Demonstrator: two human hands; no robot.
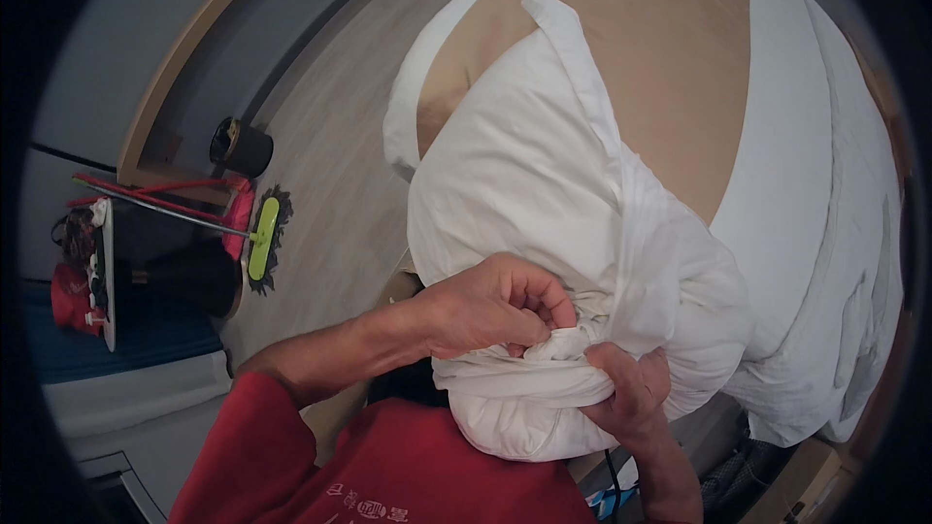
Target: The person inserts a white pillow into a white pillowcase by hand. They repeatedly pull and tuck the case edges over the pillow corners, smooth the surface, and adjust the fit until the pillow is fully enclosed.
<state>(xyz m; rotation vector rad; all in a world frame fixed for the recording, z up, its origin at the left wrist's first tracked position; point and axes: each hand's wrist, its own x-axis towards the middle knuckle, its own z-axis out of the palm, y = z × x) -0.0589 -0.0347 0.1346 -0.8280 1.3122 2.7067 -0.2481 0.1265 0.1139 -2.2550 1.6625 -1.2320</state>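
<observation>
A bulky pillow in a white fabric cover (pixel 510 182) rests against my body and over the near part of the bed. My left hand (pixel 520 306) pinches a fold of the white cloth at the bunched opening, thumb against curled fingers. On the right side of that opening, my right hand (pixel 633 386) grips the gathered cloth, its thumb on top and its other fingers partly hidden by the fabric. Beyond the pillow, the bed shows a tan mattress surface (pixel 670 73) with a white border.
White bedding (pixel 808 291) is heaped along the right side. To the left, a flat mop with a green head (pixel 263 239) and a pink dustpan (pixel 239 215) are on the wood-look floor (pixel 328 124), near a dark bin (pixel 247 149) and a round table (pixel 110 276) bearing a red item.
</observation>
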